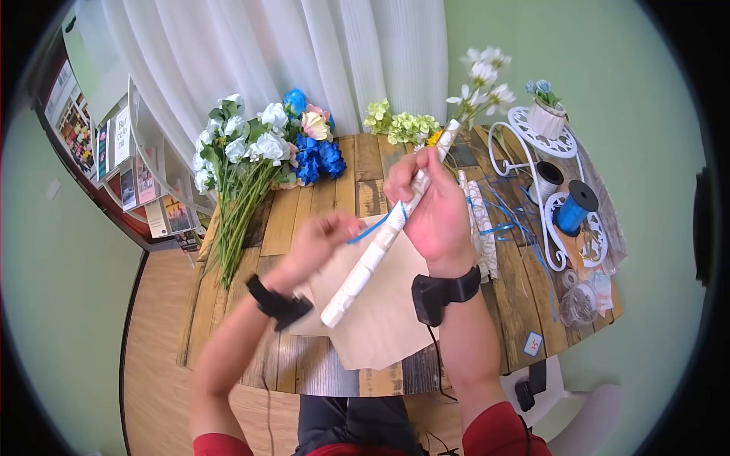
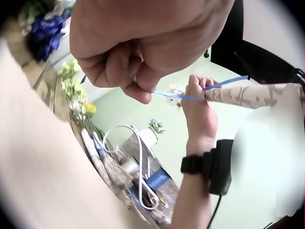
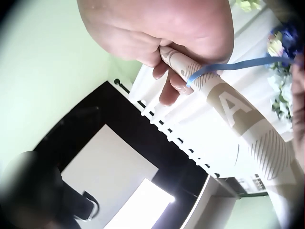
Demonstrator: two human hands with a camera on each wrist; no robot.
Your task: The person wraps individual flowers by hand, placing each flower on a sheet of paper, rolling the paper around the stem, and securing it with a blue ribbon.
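Head view: our right hand (image 1: 439, 216) grips the patterned paper roll (image 1: 365, 270) near its upper end; our left hand (image 1: 315, 247) pinches the blue ribbon (image 1: 372, 230) looped round it.

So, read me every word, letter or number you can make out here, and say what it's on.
"A": the long white-and-beige patterned paper roll in the right hand.
"Bar celo na", split over three lines: the upright white booklet at far left.
Too small or blurred to read: the blue-edged white card, the blue ribbon spool and the smaller leaflets near the booklet.
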